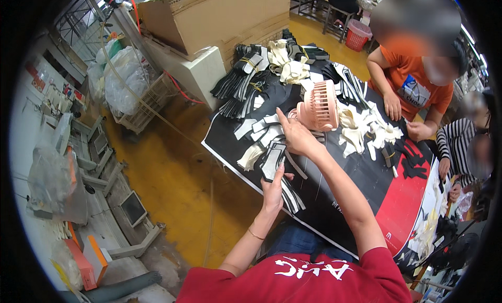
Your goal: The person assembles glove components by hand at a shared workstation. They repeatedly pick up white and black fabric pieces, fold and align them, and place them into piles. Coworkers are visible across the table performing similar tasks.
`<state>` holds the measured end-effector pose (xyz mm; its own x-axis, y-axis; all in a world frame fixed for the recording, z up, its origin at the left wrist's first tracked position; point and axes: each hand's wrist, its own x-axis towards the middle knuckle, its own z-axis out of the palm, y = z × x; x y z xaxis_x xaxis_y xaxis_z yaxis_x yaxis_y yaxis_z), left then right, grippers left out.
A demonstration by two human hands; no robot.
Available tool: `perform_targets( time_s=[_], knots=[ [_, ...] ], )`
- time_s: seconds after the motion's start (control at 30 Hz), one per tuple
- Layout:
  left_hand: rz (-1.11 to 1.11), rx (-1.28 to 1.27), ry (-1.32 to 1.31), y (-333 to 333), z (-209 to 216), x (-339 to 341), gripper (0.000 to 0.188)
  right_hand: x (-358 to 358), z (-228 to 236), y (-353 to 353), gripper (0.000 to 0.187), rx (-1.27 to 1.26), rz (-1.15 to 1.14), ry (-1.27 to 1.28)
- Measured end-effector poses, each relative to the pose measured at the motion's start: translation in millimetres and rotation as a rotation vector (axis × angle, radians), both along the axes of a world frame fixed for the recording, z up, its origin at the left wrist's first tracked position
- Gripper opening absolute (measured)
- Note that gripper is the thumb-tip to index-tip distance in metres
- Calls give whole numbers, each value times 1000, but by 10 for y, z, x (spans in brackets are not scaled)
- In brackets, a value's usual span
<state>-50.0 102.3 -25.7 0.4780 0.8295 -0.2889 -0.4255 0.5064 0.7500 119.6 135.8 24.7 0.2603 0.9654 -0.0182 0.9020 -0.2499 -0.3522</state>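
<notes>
My left hand is closed around a small stack of black-and-white fabric pieces, held upright near the table's near left edge. Just above and to the right, my right hand reaches over the table with its index finger stretched out; its other fingers are partly hidden. That fingertip is close to some loose white fabric pieces. A pink fan stands right beside this hand. Below the left hand's stack lie more black-and-white strips, and a cream glove-like bundle lies to its left.
Tied bundles of dark fabric pieces and cream gloves cover the far side. Across the table, a person in orange handles cream pieces. Black gloves lie at the right. A cardboard box stands behind.
</notes>
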Motion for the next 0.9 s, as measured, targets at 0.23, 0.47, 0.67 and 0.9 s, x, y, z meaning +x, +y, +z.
perform_targets(
  time_s=[0.23, 0.47, 0.67, 0.9],
  knots=[
    [-63, -10, 13, 76, -42, 119, 18, -39, 61, 17, 100, 62, 31, -243],
    [-126, 25, -6, 55, -24, 95, 21, 65, 176, -38, 68, 160, 79, -97],
    [-147, 7, -42, 31, -80, 71, 24, 234, 264, 54, 41, 30, 107, 58],
    [-121, -148, -117, 103, -204, -25, 17, 111, 41, -100, 73, 25, 45, 142]
  ],
)
